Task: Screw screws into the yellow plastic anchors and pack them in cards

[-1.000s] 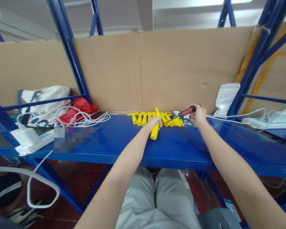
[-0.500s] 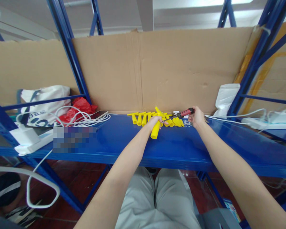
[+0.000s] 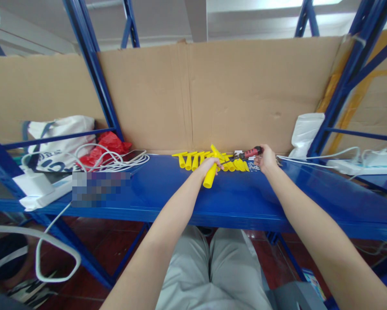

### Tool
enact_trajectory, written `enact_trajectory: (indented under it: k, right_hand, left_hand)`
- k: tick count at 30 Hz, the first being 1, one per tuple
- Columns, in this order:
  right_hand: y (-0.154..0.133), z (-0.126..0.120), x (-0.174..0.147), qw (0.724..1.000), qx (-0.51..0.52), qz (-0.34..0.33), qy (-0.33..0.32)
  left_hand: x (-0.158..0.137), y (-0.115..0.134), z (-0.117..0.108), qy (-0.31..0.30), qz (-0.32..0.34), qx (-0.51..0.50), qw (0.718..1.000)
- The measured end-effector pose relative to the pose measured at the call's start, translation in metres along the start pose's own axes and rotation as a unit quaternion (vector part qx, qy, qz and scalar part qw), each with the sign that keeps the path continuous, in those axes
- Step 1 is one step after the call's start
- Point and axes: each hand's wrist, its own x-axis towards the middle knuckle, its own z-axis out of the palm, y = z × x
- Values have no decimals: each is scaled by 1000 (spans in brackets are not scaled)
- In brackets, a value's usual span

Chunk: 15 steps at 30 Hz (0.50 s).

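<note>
My left hand is closed around a yellow T-shaped plastic piece, whose open tube end tilts down toward me. My right hand grips the rear end of a screwdriver with a red and black handle. The thin dark shaft runs left to the yellow piece near my left fingers; whether its tip touches is too small to tell. Behind my left hand, similar yellow pieces lie in a row on the blue shelf. Small pale bits, perhaps screws, are scattered beside my right hand.
A cardboard sheet stands along the back. To the left are a white cloth bag, a red plastic bag, coiled white cables and a power strip. A white pouch leans at the right, near another power strip.
Almost nothing differs. The yellow piece in my left hand has tilted very slightly, and my right hand keeps its place on the screwdriver.
</note>
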Motion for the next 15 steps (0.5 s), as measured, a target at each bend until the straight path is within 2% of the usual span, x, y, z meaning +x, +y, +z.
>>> enact_trajectory:
  k: [2,5,13,15]
  right_hand:
    - [-2,1,-2,1000,8,16,25]
    - [-4,2,-6,999,9,19,26]
    - [0,-1,2,1000,-1,18,19]
    - [3,-4,9,1000,-6,2,-4]
  left_hand:
    - [-1,0,0,2,-1,2,1000]
    - [-3,1,1,5,-3,5,1000]
    - [-4,2,2,15,-10,11,1000]
    - [-4,2,2,18,-12,14,1000]
